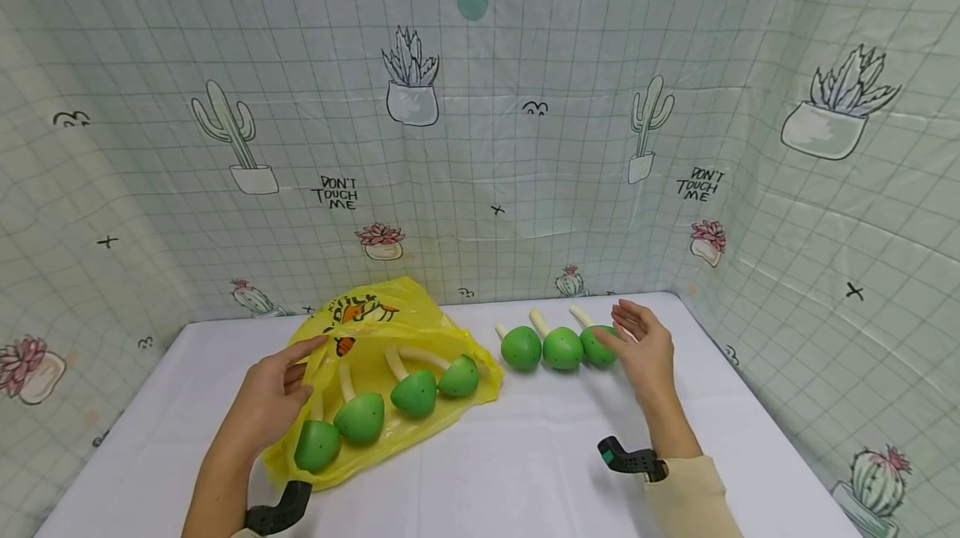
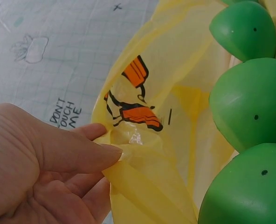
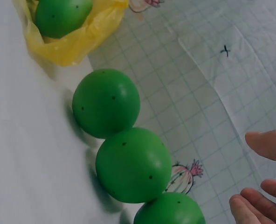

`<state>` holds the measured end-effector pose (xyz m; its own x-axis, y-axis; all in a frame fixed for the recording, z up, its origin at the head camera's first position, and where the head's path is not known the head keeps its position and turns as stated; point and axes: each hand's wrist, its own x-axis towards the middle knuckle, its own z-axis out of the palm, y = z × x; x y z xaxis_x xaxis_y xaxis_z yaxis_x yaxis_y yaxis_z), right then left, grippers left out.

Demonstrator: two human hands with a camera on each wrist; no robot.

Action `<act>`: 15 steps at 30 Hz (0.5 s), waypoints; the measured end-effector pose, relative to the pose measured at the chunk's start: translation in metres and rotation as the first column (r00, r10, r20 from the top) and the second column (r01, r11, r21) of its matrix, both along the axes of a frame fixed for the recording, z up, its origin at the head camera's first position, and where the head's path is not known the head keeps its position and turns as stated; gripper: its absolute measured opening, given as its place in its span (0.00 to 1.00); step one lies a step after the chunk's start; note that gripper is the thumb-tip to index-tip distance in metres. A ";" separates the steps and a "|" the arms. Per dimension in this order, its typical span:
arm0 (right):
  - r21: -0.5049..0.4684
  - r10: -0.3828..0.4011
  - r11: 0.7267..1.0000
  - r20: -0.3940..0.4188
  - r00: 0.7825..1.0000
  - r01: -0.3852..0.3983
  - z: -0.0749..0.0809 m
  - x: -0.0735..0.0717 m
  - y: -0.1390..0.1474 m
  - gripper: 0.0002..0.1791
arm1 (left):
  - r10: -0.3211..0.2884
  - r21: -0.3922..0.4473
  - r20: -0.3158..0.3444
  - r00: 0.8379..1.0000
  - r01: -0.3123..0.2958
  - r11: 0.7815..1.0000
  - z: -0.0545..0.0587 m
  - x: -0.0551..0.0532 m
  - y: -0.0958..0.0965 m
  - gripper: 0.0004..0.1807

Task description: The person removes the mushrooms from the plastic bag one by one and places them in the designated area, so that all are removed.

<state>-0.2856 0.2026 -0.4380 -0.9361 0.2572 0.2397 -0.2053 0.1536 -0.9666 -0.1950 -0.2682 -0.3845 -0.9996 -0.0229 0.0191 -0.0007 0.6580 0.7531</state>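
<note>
A yellow plastic bag (image 1: pixel 420 334) lies with its mouth spread toward me on the left half of the table. My left hand (image 1: pixel 270 392) pinches its rim between thumb and fingers, as the left wrist view shows up close. Inside the bag sit several green-capped toy mushrooms (image 1: pixel 360 419) with pale stems. To the right of the bag, three more stand in a row: a left one (image 1: pixel 521 348), a middle one (image 1: pixel 562 349) and a right one (image 1: pixel 597 348). My right hand (image 1: pixel 647 346) overlaps the right one in the head view, fingers spread and grasping nothing.
The white-covered table (image 1: pixel 517 471) meets a patterned grid curtain (image 1: pixel 480 154) behind and on both sides. Black camera mounts sit on the left wrist (image 1: pixel 281 509) and right wrist (image 1: pixel 633 461).
</note>
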 end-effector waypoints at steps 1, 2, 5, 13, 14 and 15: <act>-0.008 0.011 1.000 0.004 1.000 -0.011 0.002 0.001 -0.003 0.36 | -0.002 0.000 -0.002 1.000 0.002 1.000 0.000 0.000 0.000 0.38; -0.013 0.023 1.000 0.007 1.000 -0.023 0.004 0.002 -0.005 0.37 | -0.004 0.001 -0.004 1.000 0.004 1.000 0.000 0.000 0.000 0.38; -0.027 0.060 0.998 0.006 0.998 -0.059 0.009 0.004 -0.013 0.37 | -0.006 0.004 -0.003 1.000 0.006 1.000 0.000 0.000 0.000 0.38; -0.043 0.135 0.990 -0.022 0.991 -0.136 0.019 0.010 -0.032 0.36 | -0.007 -0.006 -0.011 1.000 0.007 1.000 0.000 0.000 0.000 0.38; -0.044 0.145 0.988 -0.027 0.989 -0.146 0.019 0.010 -0.034 0.36 | -0.008 -0.007 -0.012 1.000 0.008 1.000 -0.001 0.000 0.000 0.38; -0.045 0.154 0.987 -0.033 0.988 -0.155 0.020 0.011 -0.036 0.36 | -0.008 -0.008 -0.014 1.000 0.008 1.000 -0.001 0.000 0.000 0.38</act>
